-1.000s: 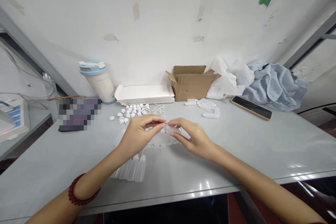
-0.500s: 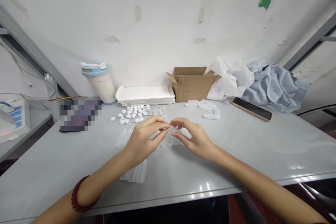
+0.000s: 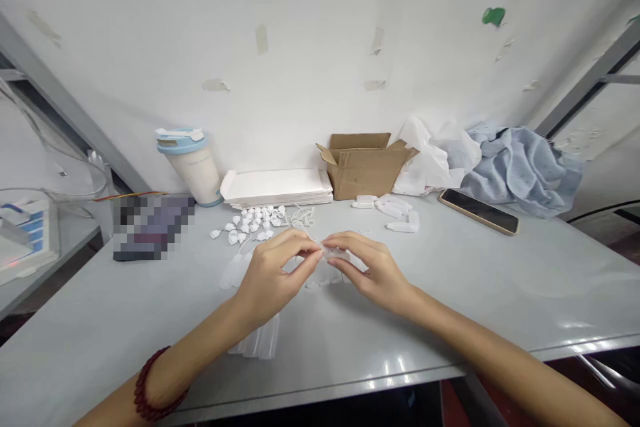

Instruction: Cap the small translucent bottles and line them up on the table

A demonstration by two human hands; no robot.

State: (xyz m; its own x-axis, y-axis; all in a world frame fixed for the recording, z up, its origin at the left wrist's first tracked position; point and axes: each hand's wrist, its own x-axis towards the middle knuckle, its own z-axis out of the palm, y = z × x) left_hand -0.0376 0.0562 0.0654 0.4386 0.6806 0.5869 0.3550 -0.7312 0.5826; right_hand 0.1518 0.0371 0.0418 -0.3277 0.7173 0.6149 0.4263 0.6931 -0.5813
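Observation:
Above the middle of the table, my left hand (image 3: 280, 270) pinches thumb and forefinger together at one end of a small translucent plastic tube (image 3: 336, 253). What sits in that pinch is too small to make out; a thin white string passes close to the fingertips. My right hand (image 3: 373, 270) grips the tube between thumb and fingers, covering part of it. Several similar clear tubes (image 3: 325, 275) lie beneath the hands. More tubes (image 3: 257, 339) rest side by side below my left wrist, and others (image 3: 235, 270) lie left of the hand, partly hidden.
Behind the hands lie several small white caps (image 3: 257, 219) and a tangle of white string (image 3: 303, 216). White flat boxes (image 3: 277, 185), an open cardboard box (image 3: 370, 170) and a tumbler (image 3: 195, 167) line the wall. Loose tubes (image 3: 400, 210) and a phone (image 3: 479, 211) are at right.
The view has tilted slightly, so the scene sits a little lower. My hands stay together at the tube, with my right fingers slightly more closed around it.

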